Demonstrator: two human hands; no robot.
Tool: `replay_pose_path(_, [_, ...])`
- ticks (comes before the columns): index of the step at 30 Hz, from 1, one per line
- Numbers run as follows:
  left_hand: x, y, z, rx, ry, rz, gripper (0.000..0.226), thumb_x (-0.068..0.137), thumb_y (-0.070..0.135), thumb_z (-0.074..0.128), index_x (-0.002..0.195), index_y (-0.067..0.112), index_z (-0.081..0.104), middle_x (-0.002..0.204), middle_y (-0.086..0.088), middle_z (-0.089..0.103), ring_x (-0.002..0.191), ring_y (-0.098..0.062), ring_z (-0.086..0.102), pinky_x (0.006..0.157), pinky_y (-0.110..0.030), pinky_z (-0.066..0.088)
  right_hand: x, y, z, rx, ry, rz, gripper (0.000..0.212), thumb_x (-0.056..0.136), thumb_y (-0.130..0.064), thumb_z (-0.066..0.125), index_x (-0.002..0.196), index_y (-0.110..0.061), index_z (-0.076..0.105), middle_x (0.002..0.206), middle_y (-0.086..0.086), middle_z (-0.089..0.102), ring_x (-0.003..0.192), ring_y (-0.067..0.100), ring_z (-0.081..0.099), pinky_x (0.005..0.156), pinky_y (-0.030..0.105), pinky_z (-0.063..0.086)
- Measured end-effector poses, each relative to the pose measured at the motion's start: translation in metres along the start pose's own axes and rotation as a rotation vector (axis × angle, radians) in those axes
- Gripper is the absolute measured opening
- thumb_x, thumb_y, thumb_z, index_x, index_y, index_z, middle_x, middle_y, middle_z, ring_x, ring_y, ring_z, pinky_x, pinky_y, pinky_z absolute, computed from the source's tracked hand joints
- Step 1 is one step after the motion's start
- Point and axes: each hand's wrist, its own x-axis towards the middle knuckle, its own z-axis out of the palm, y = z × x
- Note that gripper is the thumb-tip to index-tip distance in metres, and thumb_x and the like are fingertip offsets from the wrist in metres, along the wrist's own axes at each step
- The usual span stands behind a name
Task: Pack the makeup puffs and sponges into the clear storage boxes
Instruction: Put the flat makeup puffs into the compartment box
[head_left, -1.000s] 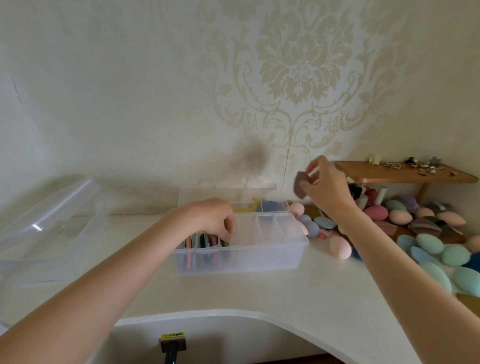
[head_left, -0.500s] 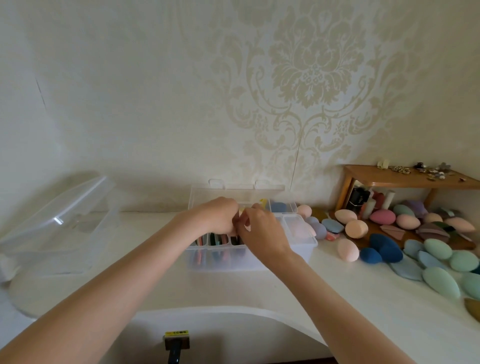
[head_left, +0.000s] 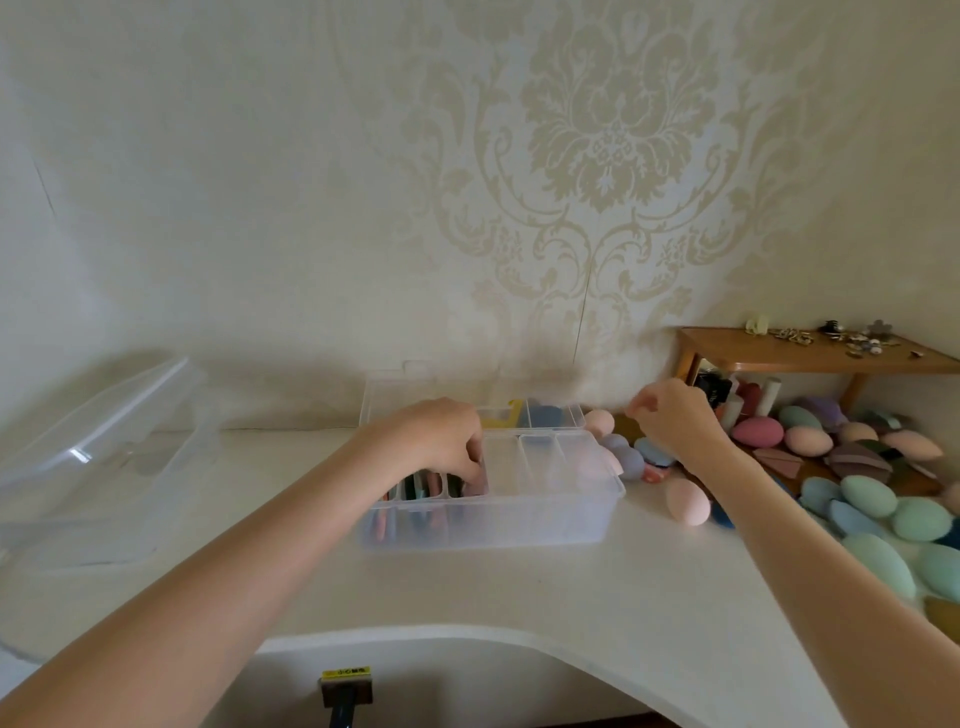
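Left hand: left hand (head_left: 441, 441) reaches in from the lower left, forearm long and diagonal across the tabletop (head_left: 519, 587); palm down over the left end of the divided clear box (head_left: 498, 514), fingers curled down into its compartments, tips on the upright puffs there. Whether it pinches one I cannot tell.

Right hand: right hand (head_left: 670, 421) raised above the right rear of the box, apart from it, forearm coming in from the lower right edge. Back of hand toward the camera, fingers loosely curled, thumb and forefinger near each other at the left; nothing seen between them.

Divided clear box: mid tabletop, lid (head_left: 467, 389) standing open toward the wall. Left compartments filled with flat puffs (head_left: 415, 493) set on edge, mixed colours; right compartments look unfilled.

Second clear box: large clear box (head_left: 98, 467) near the left edge of the tabletop, tilted, lid part raised.

Loose sponges: heap of egg-shaped sponges (head_left: 872, 499), green, blue, pink, purple, spread along the right edge of the tabletop. One pink sponge (head_left: 687, 501) lies just beside the box's right end.

Shelf: small wooden shelf (head_left: 810, 353) at the right rear corner against the wall, small trinkets on top, bottles beneath.
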Motion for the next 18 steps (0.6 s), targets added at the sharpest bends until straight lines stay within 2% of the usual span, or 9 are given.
replay_pose_path(3, [0.001,0.000,0.001,0.012,0.007,-0.006,0.026,0.081,0.026,0.068,0.103,0.014,0.070,0.105,-0.003,0.071,0.088,-0.020,0.063,0.069,-0.027,0.046,0.010,0.023,0.009,-0.114,-0.070,0.048,0.025,0.089,0.000,0.046,0.099,-0.007,0.068,0.116,0.013,0.061,0.103,0.029,0.059,0.084,0.032,0.047])
replay_pose_path(6, [0.001,0.000,0.001,0.006,0.007,-0.011,0.022,0.083,0.025,0.066,0.101,0.014,0.070,0.105,-0.003,0.071,0.087,-0.019,0.065,0.069,-0.026,0.045,0.017,0.037,0.019,-0.199,-0.158,0.072,0.023,0.086,-0.006,0.051,0.101,-0.019,0.063,0.115,0.010,0.061,0.100,0.028,0.058,0.088,0.036,0.051])
replay_pose_path(9, [0.001,0.000,0.000,0.008,0.004,-0.004,0.019,0.084,0.026,0.063,0.099,0.016,0.071,0.104,-0.002,0.071,0.081,-0.019,0.067,0.071,-0.027,0.048,0.021,0.046,0.030,-0.414,-0.252,0.074,0.028,0.090,-0.018,0.049,0.118,-0.026,0.050,0.116,0.011,0.056,0.103,0.030,0.053,0.090,0.045,0.051])
replay_pose_path(12, [0.001,0.000,0.001,0.013,0.008,-0.006,0.017,0.084,0.024,0.063,0.097,0.016,0.071,0.102,-0.001,0.071,0.082,-0.020,0.069,0.070,-0.027,0.048,0.021,0.047,0.039,-0.564,-0.250,0.031,0.039,0.091,-0.019,0.049,0.129,-0.024,0.041,0.124,0.011,0.046,0.108,0.033,0.050,0.088,0.046,0.050])
replay_pose_path(14, [-0.001,-0.001,0.002,0.005,0.037,-0.005,0.016,0.085,0.021,0.062,0.097,0.015,0.070,0.102,0.001,0.071,0.073,-0.017,0.066,0.066,-0.025,0.047,0.022,0.045,0.039,-0.583,-0.264,-0.025,0.044,0.088,-0.012,0.054,0.129,-0.021,0.041,0.131,0.009,0.035,0.113,0.033,0.049,0.089,0.048,0.049])
replay_pose_path(16, [-0.003,-0.002,0.004,0.007,0.092,0.004,0.015,0.085,0.018,0.061,0.098,0.016,0.067,0.101,0.003,0.069,0.067,-0.010,0.058,0.061,-0.023,0.043,0.019,0.044,0.033,-0.593,-0.247,-0.040,0.038,0.086,-0.011,0.058,0.122,-0.020,0.048,0.128,0.007,0.031,0.109,0.032,0.049,0.090,0.047,0.050])
replay_pose_path(18, [-0.005,-0.005,0.007,0.003,0.144,0.016,0.012,0.084,0.015,0.061,0.094,0.016,0.065,0.094,0.005,0.066,0.062,-0.004,0.051,0.055,-0.020,0.036,0.015,0.039,0.023,-0.650,-0.183,-0.110,0.030,0.091,-0.010,0.052,0.120,-0.016,0.054,0.128,0.007,0.036,0.110,0.029,0.049,0.095,0.037,0.047])
